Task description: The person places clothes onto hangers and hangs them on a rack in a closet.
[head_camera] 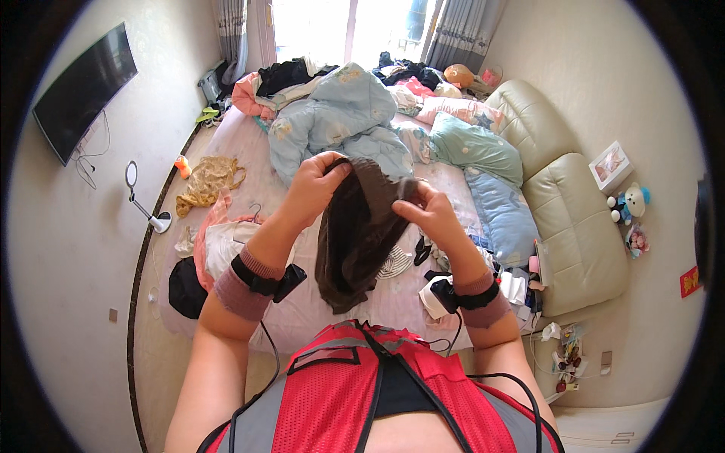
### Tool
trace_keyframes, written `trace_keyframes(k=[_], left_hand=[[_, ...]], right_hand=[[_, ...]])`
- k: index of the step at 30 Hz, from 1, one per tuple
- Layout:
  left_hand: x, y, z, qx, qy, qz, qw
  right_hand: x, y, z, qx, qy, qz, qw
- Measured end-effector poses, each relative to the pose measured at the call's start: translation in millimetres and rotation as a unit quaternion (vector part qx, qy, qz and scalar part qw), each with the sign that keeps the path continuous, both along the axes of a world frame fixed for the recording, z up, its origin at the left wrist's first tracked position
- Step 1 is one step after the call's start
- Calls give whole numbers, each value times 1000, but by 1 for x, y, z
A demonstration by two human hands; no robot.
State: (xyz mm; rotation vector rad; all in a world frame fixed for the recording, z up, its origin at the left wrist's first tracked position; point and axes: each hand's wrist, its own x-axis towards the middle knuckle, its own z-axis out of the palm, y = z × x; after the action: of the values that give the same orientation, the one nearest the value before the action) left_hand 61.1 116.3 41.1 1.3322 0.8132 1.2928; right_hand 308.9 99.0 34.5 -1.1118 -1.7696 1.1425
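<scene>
A dark brown garment point(354, 238) hangs in front of me, held up by its upper edge above the bed point(283, 306). My left hand point(317, 184) pinches that edge at its left end, thumb on top. At the right end, my right hand point(425, 204) grips the same edge between thumb and fingers. The fabric droops between and below both hands, its lower end bunched. Just behind it lies a rumpled light blue quilt point(340, 113). A striped cloth item point(395, 263) shows partly past the garment's right side.
Pillows in green point(478, 150) and blue point(504, 218) line the bed's right side by the padded headboard point(578, 238). At left lie a tan garment point(209, 181), a white top point(229, 243) and a black item point(187, 289). Clothes point(289, 76) pile up near the window. A mirror lamp point(161, 222) stands left.
</scene>
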Motion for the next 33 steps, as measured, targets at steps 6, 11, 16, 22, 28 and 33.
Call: trace_keyframes(k=[6, 11, 16, 22, 28, 33], left_hand=[[0, -5, 13, 37, 42, -13, 998], [-1, -6, 28, 133, 159, 66, 976], [2, -13, 35, 161, 227, 87, 956], [-10, -12, 31, 216, 272, 127, 929], [-19, -9, 16, 153, 430, 146, 878], [-38, 12, -86, 127, 493, 151, 847]], right_hand=[[-28, -6, 0, 228, -114, -4, 967], [-66, -17, 9, 280, -62, -72, 955], [-98, -21, 31, 333, -173, -120, 919], [-86, 2, 19, 330, -239, -141, 902], [-58, 4, 57, 282, -100, -140, 944], [-40, 17, 79, 323, -35, -90, 941]])
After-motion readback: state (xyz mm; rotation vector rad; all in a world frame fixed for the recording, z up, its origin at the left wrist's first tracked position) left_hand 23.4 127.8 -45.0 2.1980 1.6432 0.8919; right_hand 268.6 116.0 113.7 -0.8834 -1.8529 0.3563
